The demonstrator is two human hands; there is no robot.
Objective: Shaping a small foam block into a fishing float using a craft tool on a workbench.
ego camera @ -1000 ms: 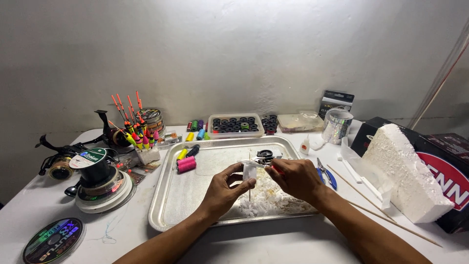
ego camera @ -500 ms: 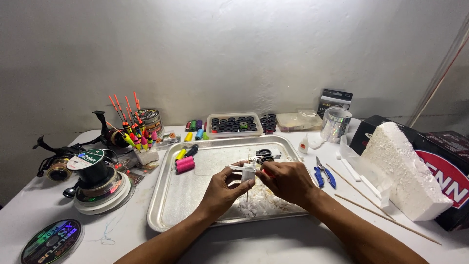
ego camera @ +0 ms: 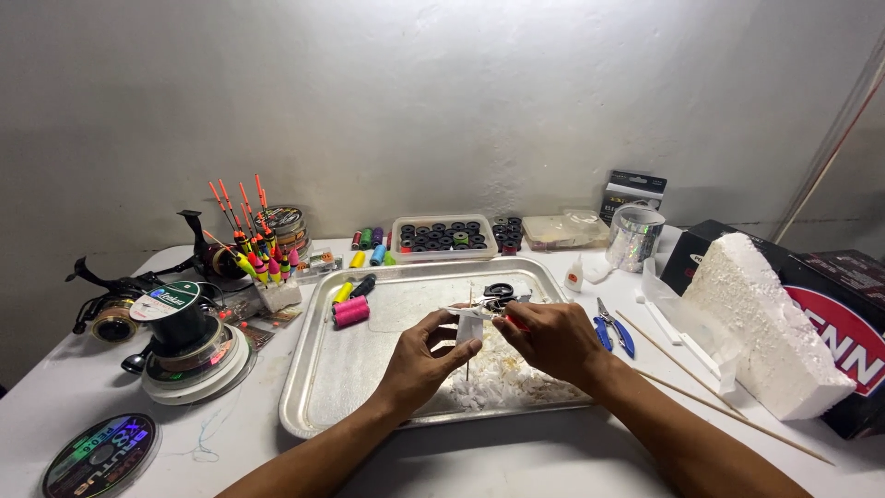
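Over the metal tray point(ego camera: 313, 387), the left hand point(ego camera: 422, 355) pinches a small white foam piece point(ego camera: 464, 330) on a thin stick; the right hand point(ego camera: 551, 339) grips scissors point(ego camera: 493, 300) against it. White shavings point(ego camera: 502, 383) lie beneath, pink thread spool point(ego camera: 350, 312) beyond.

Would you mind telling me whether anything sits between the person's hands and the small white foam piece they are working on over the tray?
Nothing visible does. The left hand pinches the white foam piece directly, and the right hand reaches it from the other side with a small tool whose kind I cannot tell, above the metal tray and its foam shavings.
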